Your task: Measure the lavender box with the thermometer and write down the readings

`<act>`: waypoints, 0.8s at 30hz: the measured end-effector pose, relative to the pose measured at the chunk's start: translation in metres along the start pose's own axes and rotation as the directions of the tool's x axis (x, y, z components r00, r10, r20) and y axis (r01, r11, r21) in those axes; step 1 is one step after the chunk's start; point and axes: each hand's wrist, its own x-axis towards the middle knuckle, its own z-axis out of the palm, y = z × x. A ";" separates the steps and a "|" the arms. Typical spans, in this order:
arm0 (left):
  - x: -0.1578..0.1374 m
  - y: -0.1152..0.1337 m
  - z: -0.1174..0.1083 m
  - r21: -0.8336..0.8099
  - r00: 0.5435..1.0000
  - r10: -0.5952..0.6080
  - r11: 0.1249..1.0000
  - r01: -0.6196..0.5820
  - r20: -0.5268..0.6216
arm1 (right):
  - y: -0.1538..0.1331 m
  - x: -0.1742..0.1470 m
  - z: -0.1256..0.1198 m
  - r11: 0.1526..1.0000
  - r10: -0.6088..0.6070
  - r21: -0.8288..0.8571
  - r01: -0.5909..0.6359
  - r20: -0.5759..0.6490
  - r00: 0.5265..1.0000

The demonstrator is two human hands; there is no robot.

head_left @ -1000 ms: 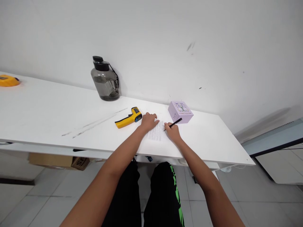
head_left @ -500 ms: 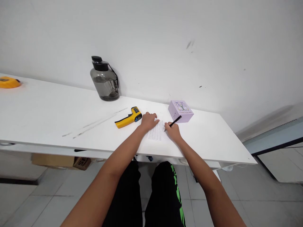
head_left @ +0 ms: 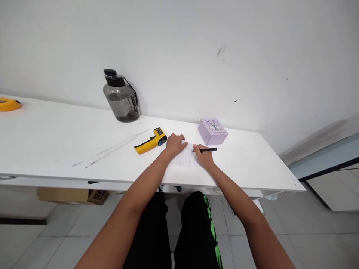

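Note:
A small sheet of paper (head_left: 183,158) covered in lines of writing lies near the front of the white table. My left hand (head_left: 175,144) rests on its upper left part, fingers spread out and holding nothing. A black pen (head_left: 209,150) is gripped in my right hand (head_left: 204,155) at the paper's right edge. The pen lies almost level, its back end pointing right; whether its tip touches the paper is hard to tell. Just left of my left hand is a yellow infrared thermometer (head_left: 151,141). Behind my right hand sits a lilac tea box (head_left: 213,132).
A large grey-tinted water bottle (head_left: 122,101) with a black lid stands by the wall. At the far left is an orange-yellow object (head_left: 9,104), partly cut off. Below the white table (head_left: 252,164), a cardboard box (head_left: 64,195) shows on the left.
The pen has tilted from a slanted, raised position to nearly level in my right hand. My left hand stays on the paper. The whole view has shifted slightly.

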 end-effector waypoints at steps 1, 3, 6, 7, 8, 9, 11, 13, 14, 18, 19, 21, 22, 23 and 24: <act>0.000 0.000 0.000 -0.002 1.000 -0.001 1.000 0.001 0.002 | -0.001 -0.001 0.000 1.000 -0.004 -0.021 0.005 0.018 1.000; 0.000 0.000 0.000 -0.004 1.000 -0.004 1.000 0.004 0.002 | -0.002 -0.002 -0.001 0.999 -0.011 -0.051 0.014 0.056 0.998; 0.000 0.000 0.000 -0.009 1.000 -0.001 1.000 0.001 0.000 | -0.002 -0.003 0.000 0.997 -0.020 -0.072 0.026 0.090 0.996; 0.000 0.000 0.001 -0.010 1.000 0.000 1.000 0.000 0.001 | -0.002 -0.003 0.001 0.997 -0.019 -0.076 0.026 0.095 0.995; 0.000 0.000 0.001 -0.011 1.000 -0.001 1.000 0.001 0.003 | -0.002 -0.003 0.001 0.996 -0.014 -0.081 0.022 0.099 0.995; 0.000 0.000 0.001 -0.011 1.000 -0.003 1.000 0.003 0.005 | -0.001 -0.003 0.001 0.996 -0.008 -0.087 0.017 0.101 0.995; -0.001 0.001 0.000 -0.008 1.000 -0.013 1.000 0.013 0.010 | 0.000 -0.003 0.001 0.994 0.001 -0.113 0.011 0.107 0.994; -0.002 0.003 -0.003 -0.009 1.000 -0.022 1.000 0.022 0.017 | 0.002 -0.004 -0.002 0.988 -0.021 -0.150 0.036 0.104 0.994; -0.003 0.003 -0.004 -0.011 1.000 -0.024 1.000 0.024 0.021 | 0.004 -0.003 -0.004 0.985 -0.043 -0.164 0.058 0.095 0.995; -0.005 0.006 -0.007 -0.016 0.999 -0.018 1.000 0.018 0.032 | 0.014 0.001 -0.012 0.967 -0.165 -0.192 0.165 0.016 0.986; -0.005 0.006 -0.007 -0.015 0.999 -0.018 1.000 0.019 0.033 | 0.016 0.003 -0.013 0.962 -0.183 -0.209 0.178 -0.005 0.983; -0.004 0.006 -0.007 -0.009 0.999 -0.019 1.000 0.019 0.035 | 0.021 0.006 -0.014 0.953 -0.185 -0.251 0.168 -0.045 0.982; -0.004 0.006 -0.007 -0.005 0.999 -0.019 1.000 0.019 0.037 | 0.024 0.008 -0.015 0.953 -0.172 -0.266 0.148 -0.068 0.983; -0.004 0.006 -0.006 -0.001 0.999 -0.019 1.000 0.019 0.038 | 0.026 0.009 -0.015 0.955 -0.155 -0.270 0.125 -0.090 0.984; -0.004 0.006 -0.006 0.003 0.999 -0.018 1.000 0.018 0.041 | 0.028 0.010 -0.014 0.959 -0.135 -0.264 0.103 -0.107 0.985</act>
